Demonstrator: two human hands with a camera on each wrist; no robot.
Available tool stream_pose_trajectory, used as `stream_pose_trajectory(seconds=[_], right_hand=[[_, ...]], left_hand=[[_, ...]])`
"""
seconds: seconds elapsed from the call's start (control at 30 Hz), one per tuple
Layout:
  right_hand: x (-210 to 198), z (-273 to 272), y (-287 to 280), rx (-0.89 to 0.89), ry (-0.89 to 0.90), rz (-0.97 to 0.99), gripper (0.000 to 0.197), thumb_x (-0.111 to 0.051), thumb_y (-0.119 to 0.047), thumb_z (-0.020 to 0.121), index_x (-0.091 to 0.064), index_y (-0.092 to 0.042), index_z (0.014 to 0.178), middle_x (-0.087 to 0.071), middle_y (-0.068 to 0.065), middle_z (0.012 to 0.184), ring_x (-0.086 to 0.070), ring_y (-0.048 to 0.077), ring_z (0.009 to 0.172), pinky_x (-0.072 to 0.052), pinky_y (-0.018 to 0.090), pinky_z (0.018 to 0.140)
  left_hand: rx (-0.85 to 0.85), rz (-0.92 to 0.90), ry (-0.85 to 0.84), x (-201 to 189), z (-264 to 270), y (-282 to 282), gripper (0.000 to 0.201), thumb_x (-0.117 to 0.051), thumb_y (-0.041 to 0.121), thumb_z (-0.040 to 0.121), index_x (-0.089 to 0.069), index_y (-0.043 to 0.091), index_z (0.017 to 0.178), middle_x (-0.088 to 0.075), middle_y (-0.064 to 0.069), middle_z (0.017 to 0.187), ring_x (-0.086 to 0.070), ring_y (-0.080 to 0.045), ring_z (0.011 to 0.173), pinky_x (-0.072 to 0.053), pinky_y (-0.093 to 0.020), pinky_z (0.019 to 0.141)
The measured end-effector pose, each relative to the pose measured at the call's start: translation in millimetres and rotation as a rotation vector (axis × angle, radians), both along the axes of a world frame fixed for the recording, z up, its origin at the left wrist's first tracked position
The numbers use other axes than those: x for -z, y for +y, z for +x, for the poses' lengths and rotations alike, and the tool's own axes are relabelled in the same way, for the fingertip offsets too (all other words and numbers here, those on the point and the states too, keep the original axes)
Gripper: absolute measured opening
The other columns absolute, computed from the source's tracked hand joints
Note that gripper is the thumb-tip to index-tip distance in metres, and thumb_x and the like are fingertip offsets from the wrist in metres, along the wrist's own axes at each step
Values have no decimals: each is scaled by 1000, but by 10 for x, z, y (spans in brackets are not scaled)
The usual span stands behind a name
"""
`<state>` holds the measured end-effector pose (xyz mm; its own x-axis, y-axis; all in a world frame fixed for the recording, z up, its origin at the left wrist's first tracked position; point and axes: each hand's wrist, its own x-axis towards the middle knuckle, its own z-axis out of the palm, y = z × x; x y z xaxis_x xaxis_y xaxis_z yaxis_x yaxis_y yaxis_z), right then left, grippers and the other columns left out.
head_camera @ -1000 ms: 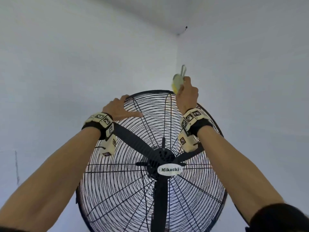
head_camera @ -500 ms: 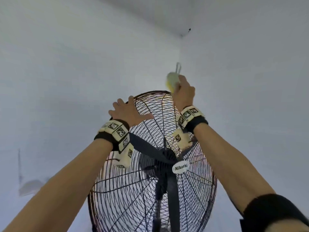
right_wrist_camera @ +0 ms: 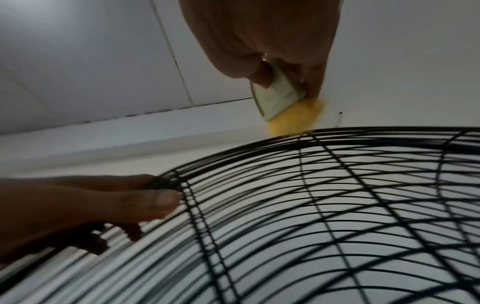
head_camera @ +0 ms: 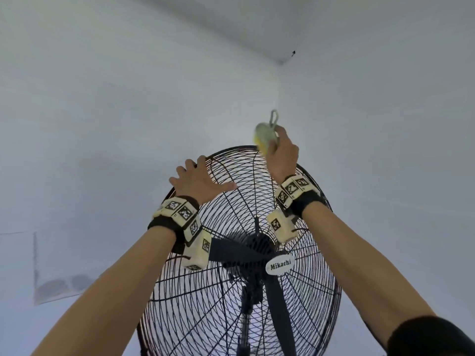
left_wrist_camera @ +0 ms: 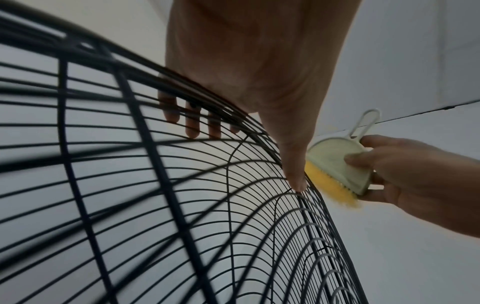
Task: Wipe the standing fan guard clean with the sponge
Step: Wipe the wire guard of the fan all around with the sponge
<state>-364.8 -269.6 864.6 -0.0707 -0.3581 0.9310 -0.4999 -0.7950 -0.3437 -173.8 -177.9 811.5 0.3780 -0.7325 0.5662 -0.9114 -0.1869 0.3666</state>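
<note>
White walls point(head_camera: 102, 98) fill most of the head view, and they meet in a corner high up behind the fan.

The big black fan guard point(head_camera: 218, 304) stands in front of that corner. It is round and made of thin black wires that run in rings and spokes. Dark fan blades point(head_camera: 231, 249) show behind the wires. A small white badge point(head_camera: 279, 265) with the word "Mikachi" sits near the middle of the guard.

Two bare arms reach up to the top of the guard. Each wrist wears a black band with pale blocks that have black and white square marks on them.

The left hand point(head_camera: 198, 182) lies on the top left edge of the guard. Its fingers point(left_wrist_camera: 192, 123) bend over the rim and hook behind the wires, so they hold on to it. The thumb point(left_wrist_camera: 293, 164) sticks out flat along the front wires, toward the right hand.

The right hand point(head_camera: 282, 155) is at the very top of the guard. Its fingers and thumb pinch the sponge point(head_camera: 264, 140) from both sides. The sponge has a pale hard back with a small loop on top, and a soft yellow part point(right_wrist_camera: 296, 117) below. The yellow part touches the top rim of the guard, just beside the left thumb. It looks a bit blurry in the wrist views.
</note>
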Motion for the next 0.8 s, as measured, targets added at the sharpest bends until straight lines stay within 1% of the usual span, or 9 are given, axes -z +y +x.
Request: stream_pose_trajectory(seconds=[0.17,0.27,0.33,0.4,0.47,0.53,0.63,0.73,0.8], right_hand=[[121,165,88,-33,267,-191,47,-48,1,101,-54,-14,145,-70,8,73,-54,21,48,-50,31,49],[159,307,301,-222,501,-277,47,-48,-6,99,-54,-16,145,-68,0,73,-54,12,47,-43,11,49],[104,298,382,-303,505,-264,44,-45,-10,102,-52,-14,145,-69,1,84,-57,7,51,-41,6,50],[3,211,321,-266,343,-200,45,-46,-10,103,-47,-11,148,-73,10,96,-66,15,59,-48,9,53],[-98,82,187,-123,168,-85,52,-49,-3,100,-42,-14,150,-73,17,107,-71,28,72,-58,28,60],[-150,-16,105,6,133,34,60,-51,6,94,-39,-14,149,-68,11,102,-63,30,75,-51,36,66],[-73,9,128,14,277,35,47,-48,5,97,-41,-11,141,-64,4,90,-57,25,61,-43,32,55],[158,171,309,-197,475,-155,26,-45,-5,105,-46,-6,131,-62,9,73,-46,11,46,-34,20,45],[249,229,399,-323,522,-236,21,-44,-9,105,-49,-9,126,-65,8,81,-50,12,50,-35,16,48]], left_hand=[[-4,-41,-2,12,-30,-26,126,-54,98,64,-21,22,158,-35,-15,155,-35,-41,139,-32,-57,108],[-6,-51,9,21,-17,-33,127,-55,97,63,-22,20,158,-37,-15,154,-37,-39,138,-33,-55,107],[-8,-63,5,34,-8,-28,127,-55,98,63,-24,19,158,-40,-15,151,-39,-39,136,-34,-55,106],[-7,-75,2,49,0,-13,126,-55,98,63,-25,20,157,-40,-15,151,-39,-40,136,-34,-56,106],[1,-73,4,53,9,-4,125,-55,97,63,-24,20,157,-39,-15,152,-38,-40,137,-34,-57,106],[2,-66,3,55,17,-2,125,-55,97,64,-22,21,158,-38,-15,153,-37,-40,139,-34,-58,107],[-10,-74,-5,59,20,-26,125,-54,97,65,-23,20,158,-39,-15,152,-38,-40,138,-34,-57,107],[-20,-90,-7,67,11,-42,123,-55,97,65,-25,20,157,-41,-15,150,-40,-39,135,-35,-55,105],[-16,-94,-4,66,0,-37,122,-56,96,65,-26,19,156,-41,-15,150,-40,-39,135,-35,-54,105]])
